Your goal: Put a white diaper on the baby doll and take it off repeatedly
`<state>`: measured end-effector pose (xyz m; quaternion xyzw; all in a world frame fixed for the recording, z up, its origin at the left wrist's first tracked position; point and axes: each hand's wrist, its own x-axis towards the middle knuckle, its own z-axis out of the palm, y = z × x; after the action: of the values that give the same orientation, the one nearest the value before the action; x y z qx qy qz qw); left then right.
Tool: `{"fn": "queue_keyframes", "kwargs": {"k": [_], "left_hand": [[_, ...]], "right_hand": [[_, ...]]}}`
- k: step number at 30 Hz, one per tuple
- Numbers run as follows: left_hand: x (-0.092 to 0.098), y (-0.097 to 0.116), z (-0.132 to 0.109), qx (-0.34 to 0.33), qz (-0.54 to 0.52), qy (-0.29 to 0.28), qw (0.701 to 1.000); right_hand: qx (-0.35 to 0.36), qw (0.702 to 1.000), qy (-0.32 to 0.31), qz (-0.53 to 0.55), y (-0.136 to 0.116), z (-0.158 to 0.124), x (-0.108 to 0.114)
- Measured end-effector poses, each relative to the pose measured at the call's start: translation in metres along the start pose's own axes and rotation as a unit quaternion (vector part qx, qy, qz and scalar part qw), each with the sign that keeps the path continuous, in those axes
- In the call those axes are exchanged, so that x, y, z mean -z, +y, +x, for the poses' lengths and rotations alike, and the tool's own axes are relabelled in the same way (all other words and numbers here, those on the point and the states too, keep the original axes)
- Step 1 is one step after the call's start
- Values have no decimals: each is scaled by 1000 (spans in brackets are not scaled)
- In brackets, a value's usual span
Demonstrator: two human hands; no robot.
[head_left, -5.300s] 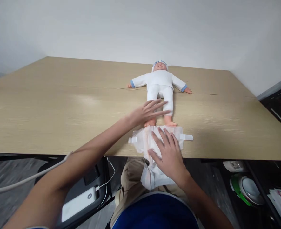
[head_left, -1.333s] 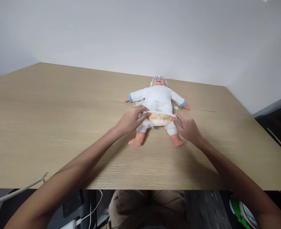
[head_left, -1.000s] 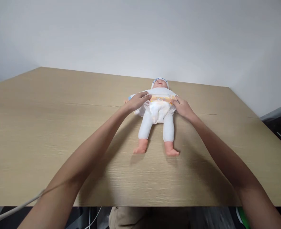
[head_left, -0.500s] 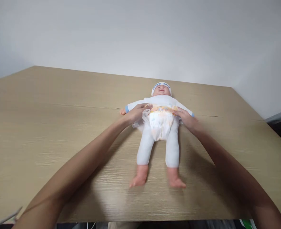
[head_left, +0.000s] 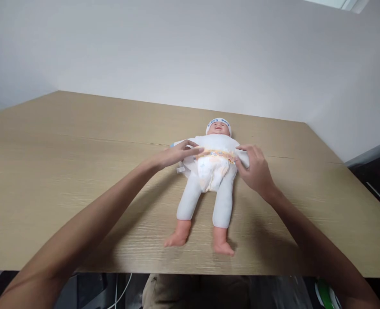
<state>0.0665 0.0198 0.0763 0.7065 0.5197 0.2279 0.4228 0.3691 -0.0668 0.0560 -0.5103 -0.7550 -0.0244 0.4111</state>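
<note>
A baby doll in a white suit and lettered headband lies on its back, feet towards me. Around its hips is a white diaper with an orange printed waistband. My left hand reaches to the waistband's left end, fingers stretched and apart, fingertips at its edge. On the other side, my right hand is beside the waistband, thumb at its right end and fingers spread near the doll's arm. A whitish diaper tab sticks out below my left hand. The doll's right-side hand is hidden behind mine.
The wooden table has a seam running across it, and a pale wall rises behind. A dark object stands past the right edge. Below the front edge are a white cable and a green and white item.
My right hand has lifted slightly off the waistband and its fingers have spread. My left hand has shifted a little outward. The doll's legs appear further left, and the view has tilted.
</note>
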Motion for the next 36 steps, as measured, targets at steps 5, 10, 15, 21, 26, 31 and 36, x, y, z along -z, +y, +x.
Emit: {"fn": "queue_keyframes", "kwargs": {"k": [5, 10, 15, 21, 26, 31, 36], "left_hand": [[0, -16, 2, -4, -44, -10, 999], [-8, -24, 3, -53, -4, 105, 993], [-18, -6, -11, -203, 116, 191, 953], [-64, 39, 4, -355, 223, 97, 903], [-90, 56, 18, -305, 302, 74, 900], [-92, 52, 20, -268, 301, 74, 912], [-92, 50, 19, -262, 305, 61, 914]], "right_hand": [[82, 987, -123, 61, -11, -1, -12], [30, 990, -105, 84, 22, -13, -25], [-88, 995, -53, 14, 53, -45, -14], [-126, 987, -84, -54, 60, -56, -15], [-198, 976, -82, -41, 62, -56, -21], [-295, 951, -87, 13, 63, -55, -25], [-317, 942, -105, 37, 64, -54, -27]]}}
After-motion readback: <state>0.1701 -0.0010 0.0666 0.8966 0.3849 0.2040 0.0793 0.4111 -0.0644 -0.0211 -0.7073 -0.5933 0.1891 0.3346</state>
